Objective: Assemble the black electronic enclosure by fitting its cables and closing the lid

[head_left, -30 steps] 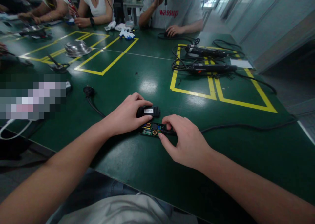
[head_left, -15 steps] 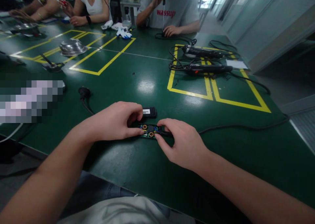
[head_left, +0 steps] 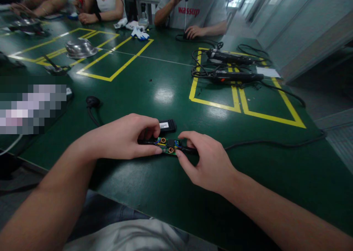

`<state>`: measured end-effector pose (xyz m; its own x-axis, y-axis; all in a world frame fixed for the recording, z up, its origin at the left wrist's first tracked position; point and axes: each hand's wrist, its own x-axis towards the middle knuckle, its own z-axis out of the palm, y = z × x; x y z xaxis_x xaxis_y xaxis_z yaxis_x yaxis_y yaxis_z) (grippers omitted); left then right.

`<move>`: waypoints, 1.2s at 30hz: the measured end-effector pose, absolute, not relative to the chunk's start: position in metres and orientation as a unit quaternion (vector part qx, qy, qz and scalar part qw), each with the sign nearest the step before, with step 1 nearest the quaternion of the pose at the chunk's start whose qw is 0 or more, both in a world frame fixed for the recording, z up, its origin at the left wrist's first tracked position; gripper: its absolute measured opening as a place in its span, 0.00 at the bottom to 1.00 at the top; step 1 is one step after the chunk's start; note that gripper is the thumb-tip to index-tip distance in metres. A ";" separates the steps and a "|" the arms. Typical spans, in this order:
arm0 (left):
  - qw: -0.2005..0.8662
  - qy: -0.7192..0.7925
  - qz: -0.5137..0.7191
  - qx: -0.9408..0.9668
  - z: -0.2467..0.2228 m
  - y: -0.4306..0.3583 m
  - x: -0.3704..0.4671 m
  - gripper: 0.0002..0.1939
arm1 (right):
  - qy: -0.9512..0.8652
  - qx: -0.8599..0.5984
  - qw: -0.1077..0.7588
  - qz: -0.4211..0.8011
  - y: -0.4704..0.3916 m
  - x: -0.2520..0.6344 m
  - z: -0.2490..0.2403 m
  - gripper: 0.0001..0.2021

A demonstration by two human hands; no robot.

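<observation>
Pale grey top (head_left: 124, 238), blue jeans (head_left: 106, 210)

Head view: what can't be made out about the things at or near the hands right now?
All in the head view:
Circuit board: its lower left corner, covered by the left hand.
Black cover: its left end, hidden behind that hand.
White label: its print, too small to read.
Plug: where its cable leads, hidden by the left hand and forearm.
</observation>
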<state>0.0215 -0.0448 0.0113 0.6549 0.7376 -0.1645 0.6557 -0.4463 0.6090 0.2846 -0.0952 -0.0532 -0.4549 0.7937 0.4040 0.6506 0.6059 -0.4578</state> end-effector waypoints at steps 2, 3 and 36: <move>0.354 0.407 0.071 0.839 0.014 -0.046 0.021 0.15 | -0.835 -0.431 0.316 0.129 -0.096 0.286 -0.052 0.05; 0.358 0.406 0.074 0.837 0.016 -0.046 0.021 0.14 | -0.831 -0.434 0.320 0.135 -0.096 0.286 -0.052 0.03; 0.326 0.431 0.014 0.841 0.015 -0.043 0.019 0.14 | -0.843 -0.425 0.316 0.095 -0.091 0.285 -0.055 0.10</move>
